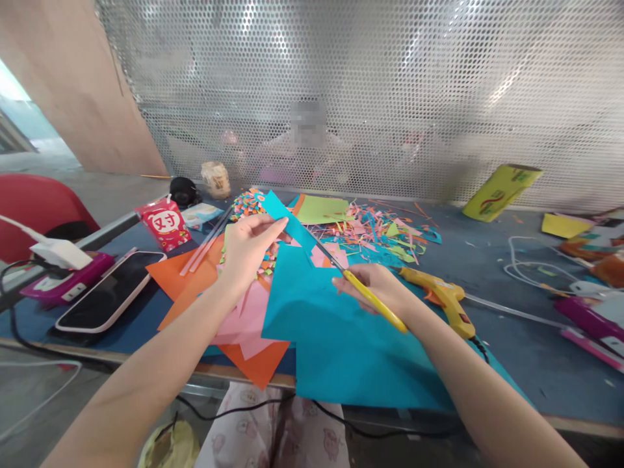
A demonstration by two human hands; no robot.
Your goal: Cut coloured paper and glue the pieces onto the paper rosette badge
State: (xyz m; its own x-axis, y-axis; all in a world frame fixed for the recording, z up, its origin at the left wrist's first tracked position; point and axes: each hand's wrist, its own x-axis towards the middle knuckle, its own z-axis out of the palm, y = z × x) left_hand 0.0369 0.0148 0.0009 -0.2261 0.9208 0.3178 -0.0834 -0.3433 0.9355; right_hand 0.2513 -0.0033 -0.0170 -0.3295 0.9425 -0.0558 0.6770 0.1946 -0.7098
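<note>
My left hand (251, 240) pinches a blue paper strip (288, 220) between thumb and fingers, above the coloured sheets. Yellow-handled scissors (373, 300) are in my right hand (373, 286), their blades pointing up and left at the lower end of the strip. Large blue paper sheets (361, 364) lie beneath the scissors. Orange paper (195, 286) and pink paper (246, 318) are spread under my left wrist. Small cut paper pieces (247, 204) are heaped behind my left hand, and thin paper shreds (370, 227) lie beyond the scissors.
A yellow glue gun (441, 292) rests right of my right hand. At left are a phone (110, 292), a purple power strip (68, 279) and a red packet (164, 224). A yellow-green canister (502, 192) stands tilted at the back right, before a perforated metal panel (390, 84).
</note>
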